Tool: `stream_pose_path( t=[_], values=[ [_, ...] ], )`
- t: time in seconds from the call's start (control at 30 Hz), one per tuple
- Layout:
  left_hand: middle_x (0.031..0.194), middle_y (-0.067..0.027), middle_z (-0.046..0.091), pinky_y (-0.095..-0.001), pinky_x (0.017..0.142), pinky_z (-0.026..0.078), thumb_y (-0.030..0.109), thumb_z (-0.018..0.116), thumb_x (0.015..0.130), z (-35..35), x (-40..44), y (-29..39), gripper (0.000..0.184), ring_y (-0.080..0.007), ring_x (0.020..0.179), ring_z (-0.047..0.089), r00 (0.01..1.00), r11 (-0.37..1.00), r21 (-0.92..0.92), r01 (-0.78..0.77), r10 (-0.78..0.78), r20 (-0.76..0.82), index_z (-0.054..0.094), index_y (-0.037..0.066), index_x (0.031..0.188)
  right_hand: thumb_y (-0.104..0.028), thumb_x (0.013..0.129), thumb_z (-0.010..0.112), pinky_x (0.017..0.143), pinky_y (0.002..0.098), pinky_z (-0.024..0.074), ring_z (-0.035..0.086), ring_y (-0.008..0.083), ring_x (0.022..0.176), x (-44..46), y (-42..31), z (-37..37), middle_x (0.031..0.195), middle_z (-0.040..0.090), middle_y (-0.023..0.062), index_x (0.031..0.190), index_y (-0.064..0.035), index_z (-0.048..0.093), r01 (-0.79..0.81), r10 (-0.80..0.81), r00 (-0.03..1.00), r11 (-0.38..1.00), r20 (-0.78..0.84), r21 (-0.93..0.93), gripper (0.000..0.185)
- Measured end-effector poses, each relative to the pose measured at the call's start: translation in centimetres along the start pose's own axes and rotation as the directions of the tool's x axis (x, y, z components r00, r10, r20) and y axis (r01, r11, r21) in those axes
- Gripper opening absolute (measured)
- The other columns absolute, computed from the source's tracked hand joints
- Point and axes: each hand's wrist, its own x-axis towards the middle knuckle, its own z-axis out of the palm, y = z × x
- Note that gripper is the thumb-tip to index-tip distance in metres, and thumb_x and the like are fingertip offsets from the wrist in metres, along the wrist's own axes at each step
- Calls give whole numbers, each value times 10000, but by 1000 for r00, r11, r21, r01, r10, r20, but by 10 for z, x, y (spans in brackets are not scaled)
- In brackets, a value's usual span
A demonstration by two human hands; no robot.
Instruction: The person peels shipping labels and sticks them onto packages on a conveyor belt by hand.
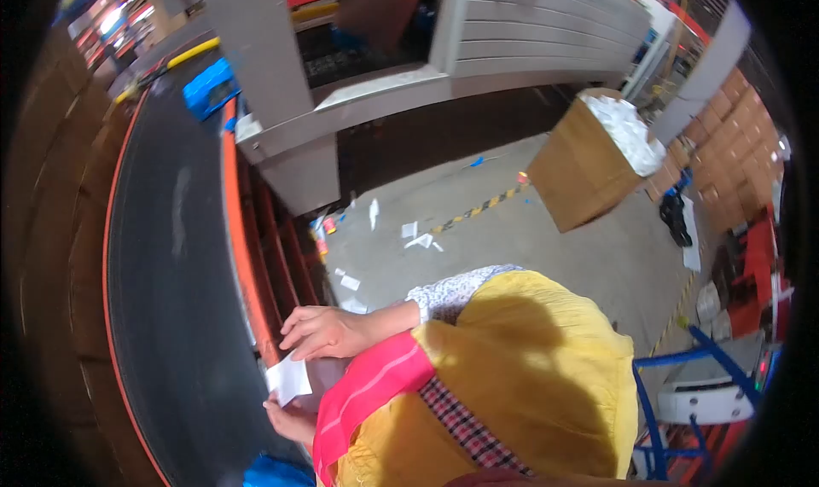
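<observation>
A small white paper slip [289, 379] is between my two hands beside the conveyor's edge. My left hand [290, 419], lower in view, pinches its bottom edge; most of that hand is hidden by the pink cloth over my front. My right hand [333, 330] is above, its fingertips closed at the slip's top edge and the other fingers bent over the orange rail. Any print on the paper does not show.
A dark conveyor belt [183, 291] with an orange rail [235, 205] runs along the left. Beyond stands a grey machine housing [546, 31]. A cardboard box [580, 163] filled with white material stands on the floor [478, 223], where paper scraps lie. Stacked cartons [738, 150] are at right.
</observation>
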Motion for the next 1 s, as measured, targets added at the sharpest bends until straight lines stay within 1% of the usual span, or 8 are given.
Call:
stream_pose_path(
  t=[0.03, 0.13, 0.33, 0.47, 0.63, 0.8, 0.9, 1.0],
  values=[
    [955, -145, 633, -367, 746, 490, 400, 494, 930, -18, 13, -11, 462, -242, 834, 595, 997, 993, 88, -76, 78, -14, 586, -33, 1061, -105, 777, 688, 832, 391, 469, 547, 258, 1028, 3, -4, -8, 1029, 632, 75, 933, -71, 682, -32, 35, 998, 998, -46, 57, 160],
    [1080, -156, 618, -389, 828, 478, 209, 579, 895, -30, 20, -12, 445, -274, 961, 589, 986, 976, -162, -145, 130, -102, 479, -20, 1264, -84, 809, 640, 747, 337, 472, 613, 237, 828, -4, -6, -27, 862, 644, 96, 943, -27, 679, -226, 233, 920, 972, -314, 59, 151],
    [1198, -175, 524, -342, 849, 436, 1, 562, 873, -34, 27, 12, 532, -248, 994, 549, 978, 990, 23, -140, 142, -150, 379, 25, 1371, -85, 870, 566, 707, 290, 488, 633, 207, 811, -9, -13, -54, 869, 647, 128, 992, 10, 636, -464, 405, 725, 885, -557, 39, 169],
    [1186, -154, 507, -331, 757, 447, -26, 542, 865, -25, 30, 17, 548, -213, 946, 537, 993, 967, 234, -104, 114, -28, 388, 60, 1384, -101, 880, 551, 733, 304, 489, 638, 213, 839, -19, -11, -55, 909, 657, 138, 1001, 30, 626, -498, 434, 738, 867, -517, 16, 193],
    [1171, -147, 546, -325, 830, 467, 56, 524, 904, 4, 14, 24, 461, -201, 988, 552, 953, 965, 60, -254, 239, 186, 424, 19, 1352, -95, 880, 537, 741, 315, 490, 642, 226, 841, -20, -11, -51, 913, 658, 150, 1003, 36, 625, -478, 410, 755, 878, -512, -2, 200],
    [1325, -160, 471, -337, 938, 404, -65, 528, 846, 33, -19, 40, 512, -208, 1102, 503, 903, 925, 122, -360, 312, 295, 430, 10, 1343, -96, 886, 528, 753, 315, 491, 646, 230, 850, -20, -10, -51, 912, 659, 152, 1004, 37, 627, -482, 409, 764, 876, -499, -20, 203],
    [1331, -146, 467, -317, 917, 405, -92, 499, 837, 39, -28, 40, 536, -206, 1101, 503, 914, 929, 222, -297, 208, 349, 423, 22, 1355, -96, 892, 518, 763, 314, 490, 644, 236, 862, -20, -11, -51, 924, 658, 150, 1010, 43, 622, -510, 456, 750, 860, -478, 21, 209],
    [1251, -93, 494, -249, 704, 465, -82, 484, 873, 33, -13, 9, 559, -128, 893, 540, 860, 914, 148, -378, 287, 422, 367, 63, 1400, -91, 896, 510, 769, 308, 489, 642, 232, 872, -21, -9, -50, 940, 657, 150, 1018, 49, 614, -506, 451, 765, 862, -460, 4, 213]
  ],
)
